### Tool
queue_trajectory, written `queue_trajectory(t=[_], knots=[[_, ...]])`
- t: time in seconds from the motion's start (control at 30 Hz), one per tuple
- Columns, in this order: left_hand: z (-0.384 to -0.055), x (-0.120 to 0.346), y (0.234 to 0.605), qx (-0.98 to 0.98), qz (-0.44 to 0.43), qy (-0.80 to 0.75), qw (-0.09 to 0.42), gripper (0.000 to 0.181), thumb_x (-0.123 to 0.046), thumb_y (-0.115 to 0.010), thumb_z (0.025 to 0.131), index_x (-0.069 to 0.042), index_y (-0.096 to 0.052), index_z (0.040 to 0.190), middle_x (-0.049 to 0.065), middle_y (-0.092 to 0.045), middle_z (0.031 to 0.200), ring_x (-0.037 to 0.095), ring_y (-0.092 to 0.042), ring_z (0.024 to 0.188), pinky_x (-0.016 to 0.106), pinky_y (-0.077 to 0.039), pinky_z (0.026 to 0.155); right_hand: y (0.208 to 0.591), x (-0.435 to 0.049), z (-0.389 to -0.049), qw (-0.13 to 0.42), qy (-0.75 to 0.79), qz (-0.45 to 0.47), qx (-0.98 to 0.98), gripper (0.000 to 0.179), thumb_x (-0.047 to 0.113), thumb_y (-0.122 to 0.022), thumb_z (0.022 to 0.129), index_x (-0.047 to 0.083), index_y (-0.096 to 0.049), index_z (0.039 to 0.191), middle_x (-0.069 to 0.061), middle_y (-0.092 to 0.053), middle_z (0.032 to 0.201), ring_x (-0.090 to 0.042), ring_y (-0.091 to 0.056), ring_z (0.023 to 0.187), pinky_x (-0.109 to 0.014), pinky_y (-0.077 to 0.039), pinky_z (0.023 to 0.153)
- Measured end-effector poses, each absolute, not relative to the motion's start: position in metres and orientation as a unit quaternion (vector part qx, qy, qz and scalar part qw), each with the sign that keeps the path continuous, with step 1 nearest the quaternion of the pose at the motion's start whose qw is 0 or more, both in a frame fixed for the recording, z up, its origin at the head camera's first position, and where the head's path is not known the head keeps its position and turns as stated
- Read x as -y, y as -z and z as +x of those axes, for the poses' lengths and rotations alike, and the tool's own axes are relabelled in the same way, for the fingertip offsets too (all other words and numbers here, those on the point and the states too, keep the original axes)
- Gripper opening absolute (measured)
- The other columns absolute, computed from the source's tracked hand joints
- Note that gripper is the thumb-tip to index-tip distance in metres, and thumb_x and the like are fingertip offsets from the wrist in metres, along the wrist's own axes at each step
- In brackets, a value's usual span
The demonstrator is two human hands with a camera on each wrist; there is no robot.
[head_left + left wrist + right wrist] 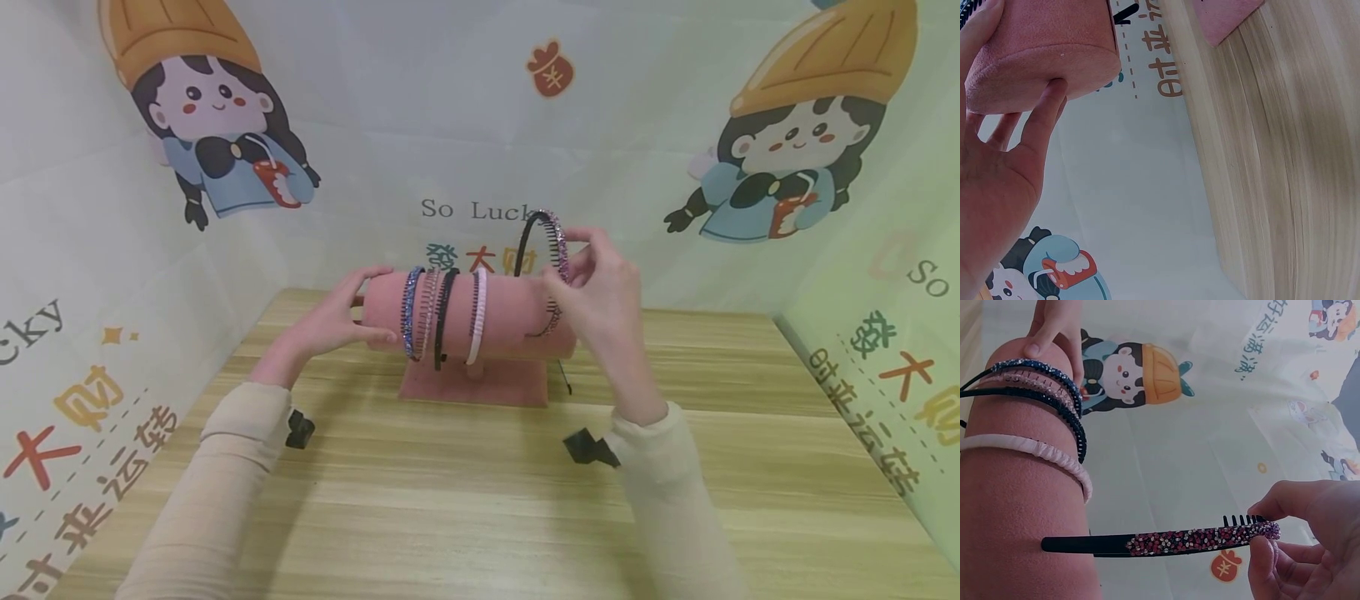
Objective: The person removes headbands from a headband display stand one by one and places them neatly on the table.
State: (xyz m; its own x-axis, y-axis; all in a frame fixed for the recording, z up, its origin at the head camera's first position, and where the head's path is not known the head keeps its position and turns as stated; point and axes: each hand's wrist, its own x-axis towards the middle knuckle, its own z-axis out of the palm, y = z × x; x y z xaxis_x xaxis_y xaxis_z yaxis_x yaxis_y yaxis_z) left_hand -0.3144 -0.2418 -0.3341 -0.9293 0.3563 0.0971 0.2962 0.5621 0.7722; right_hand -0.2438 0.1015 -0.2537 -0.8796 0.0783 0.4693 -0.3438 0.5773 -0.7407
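Note:
A pink plush headband stand (510,321), a horizontal roll on a flat base, stands on the table. My left hand (333,312) grips the roll's left end, thumb in front and fingers spread over the top and end face (1079,75). Between thumb and fingers, my right hand (600,287) pinches a black toothed headband (1191,540) with pink and silver stones. It arches above the roll's right part, and its tip overlaps the roll in the right wrist view. Round the roll sit a blue glittery headband (408,312), a pink one (429,308), a black one (444,317) and a white one (477,317).
The wooden table (450,500) reaches to printed cloth walls (375,100) at the back and sides. Small black pieces (300,429) show beside both sleeves. A thin dark tip (567,387) sticks out below the roll's right end.

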Motion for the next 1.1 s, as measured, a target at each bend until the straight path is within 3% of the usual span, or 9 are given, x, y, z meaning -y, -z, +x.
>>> queue_trajectory(t=[0.27, 1.1], knots=[[-0.317, 0.242, 0.336, -0.882, 0.185, -0.431, 0.034, 0.098, -0.019, -0.084, 0.079, -0.028, -0.023, 0.154, 0.009, -0.019, 0.162, 0.043, -0.034, 0.142, 0.055, -0.052, 0.102, 0.248, -0.107, -0.239, 0.257, -0.457, 0.087, 0.847, 0.04, 0.008, -0.067, 0.087, 0.008, -0.06, 0.126, -0.011, -0.067, 0.082, -0.017, -0.057, 0.07, -0.015, -0.046, 0.057], [-0.317, 0.243, 0.335, -0.882, 0.19, -0.43, 0.041, 0.1, -0.021, -0.083, 0.08, -0.027, -0.019, 0.156, 0.01, -0.017, 0.163, 0.044, -0.034, 0.142, 0.055, -0.052, 0.101, 0.243, -0.127, -0.238, 0.283, -0.428, 0.124, 0.849, 0.038, 0.011, -0.067, 0.089, 0.009, -0.061, 0.127, -0.011, -0.066, 0.08, -0.017, -0.055, 0.067, -0.014, -0.04, 0.053]])
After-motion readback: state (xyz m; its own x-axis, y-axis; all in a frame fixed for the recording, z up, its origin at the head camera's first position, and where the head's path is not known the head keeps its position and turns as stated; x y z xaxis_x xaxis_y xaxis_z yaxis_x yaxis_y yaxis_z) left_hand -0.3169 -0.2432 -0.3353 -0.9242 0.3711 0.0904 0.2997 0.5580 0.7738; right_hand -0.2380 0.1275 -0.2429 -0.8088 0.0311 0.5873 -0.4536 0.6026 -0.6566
